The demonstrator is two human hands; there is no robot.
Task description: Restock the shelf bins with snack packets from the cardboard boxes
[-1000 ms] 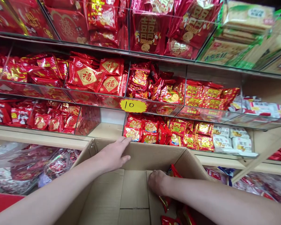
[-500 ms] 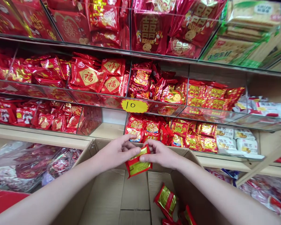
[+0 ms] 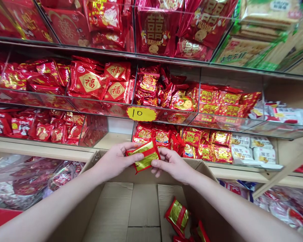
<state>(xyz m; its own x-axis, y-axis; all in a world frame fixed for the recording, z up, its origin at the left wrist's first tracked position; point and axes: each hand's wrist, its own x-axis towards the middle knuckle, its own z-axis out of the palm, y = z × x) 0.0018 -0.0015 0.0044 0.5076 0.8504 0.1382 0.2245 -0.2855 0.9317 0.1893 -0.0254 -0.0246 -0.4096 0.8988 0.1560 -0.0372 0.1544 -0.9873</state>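
Raised since the earlier frame, the packet is over the box, long axis slanting up rightward, gold side showing. Left hand clamps it; right hand touches its edge, grip unclear.

Bare forearms angled in from lower corners, left grip closed near frame centre, right grip just beside, fingers curled

Bare, smooth forearms taper to slim wrists at the cardboard box. The left hand and right hand are bare too.
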